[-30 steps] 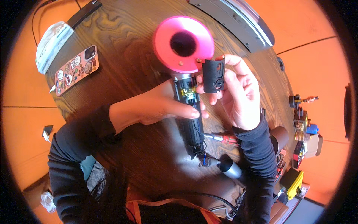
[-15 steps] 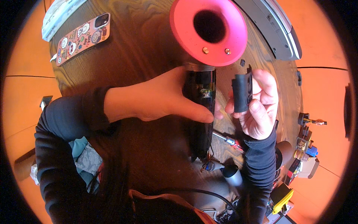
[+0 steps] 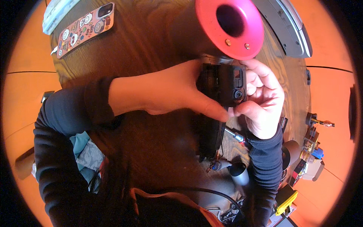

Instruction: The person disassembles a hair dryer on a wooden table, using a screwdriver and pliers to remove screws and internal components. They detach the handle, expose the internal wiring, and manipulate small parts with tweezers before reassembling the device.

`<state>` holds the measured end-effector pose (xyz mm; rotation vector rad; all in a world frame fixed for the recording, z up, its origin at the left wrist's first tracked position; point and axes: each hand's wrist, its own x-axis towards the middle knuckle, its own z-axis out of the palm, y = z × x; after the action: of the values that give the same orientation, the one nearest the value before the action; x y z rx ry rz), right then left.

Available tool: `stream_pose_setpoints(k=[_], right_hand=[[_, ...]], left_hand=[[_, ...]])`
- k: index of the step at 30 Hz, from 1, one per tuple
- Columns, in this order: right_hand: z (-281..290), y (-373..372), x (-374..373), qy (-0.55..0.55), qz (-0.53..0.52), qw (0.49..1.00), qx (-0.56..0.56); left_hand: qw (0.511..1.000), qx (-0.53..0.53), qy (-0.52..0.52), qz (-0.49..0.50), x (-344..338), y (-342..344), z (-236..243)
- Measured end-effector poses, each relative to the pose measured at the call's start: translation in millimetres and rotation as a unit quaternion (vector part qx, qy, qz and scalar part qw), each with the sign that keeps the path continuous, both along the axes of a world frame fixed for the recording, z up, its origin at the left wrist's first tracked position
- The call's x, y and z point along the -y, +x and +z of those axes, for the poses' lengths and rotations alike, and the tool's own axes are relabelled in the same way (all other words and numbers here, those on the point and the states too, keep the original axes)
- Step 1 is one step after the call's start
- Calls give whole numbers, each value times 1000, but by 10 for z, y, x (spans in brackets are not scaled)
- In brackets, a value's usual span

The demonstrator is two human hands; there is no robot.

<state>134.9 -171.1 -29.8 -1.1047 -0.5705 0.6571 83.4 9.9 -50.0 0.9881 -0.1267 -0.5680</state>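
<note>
A hair dryer with a pink ring-shaped head (image 3: 251,24) stands out at the top centre, two brass-coloured screw points on its ring. Its black handle (image 3: 210,140) runs down toward me. My left hand (image 3: 170,90) is closed round the upper handle, thumb along the near side. Pinched between the thumb and fingers of my right hand (image 3: 266,96) is a black curved cover (image 3: 231,85) with a switch and a round button. That cover lies against the right side of the handle, just below the head. Whether it is seated there I cannot tell.
A phone in a cartoon case (image 3: 85,32) lies at the far left. Right of the handle are a screwdriver (image 3: 236,137) and a metal sleeve (image 3: 239,174). A grey and white device (image 3: 289,30) sits at the far right. A black cable (image 3: 204,193) curves across the front.
My right hand has brought the black cover left and up against the handle, turning its switch side into view. The hair dryer, held in my left hand, has shifted slightly right and up.
</note>
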Motion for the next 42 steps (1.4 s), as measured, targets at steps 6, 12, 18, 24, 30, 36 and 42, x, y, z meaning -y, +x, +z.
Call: stream_pose_setpoints(k=[6,12,18,24,30,36,42], right_hand=[[5,-39,-7,-89,-76,987,110],[-3,-74,-9,-128,-87,982,112],[-24,-82,-20,-99,-90,976,171],[11,-83,-6,-194,-81,928,306],[-4,-80,-38,-165,-85,932,312],[27,-91,-53,-75,-88,983,143],[72,-63,-34,-15,-84,996,30]], left_hand=[[999,9,-34,19,24,-23,-1],[999,-3,-35,2,13,-18,-3],[998,17,-52,-11,6,-28,4],[998,20,-63,-12,17,-25,-11],[997,-21,-63,-23,-3,-41,-9],[986,-93,-125,-55,-31,-33,-37],[992,-65,-98,-53,-20,-33,-37]])
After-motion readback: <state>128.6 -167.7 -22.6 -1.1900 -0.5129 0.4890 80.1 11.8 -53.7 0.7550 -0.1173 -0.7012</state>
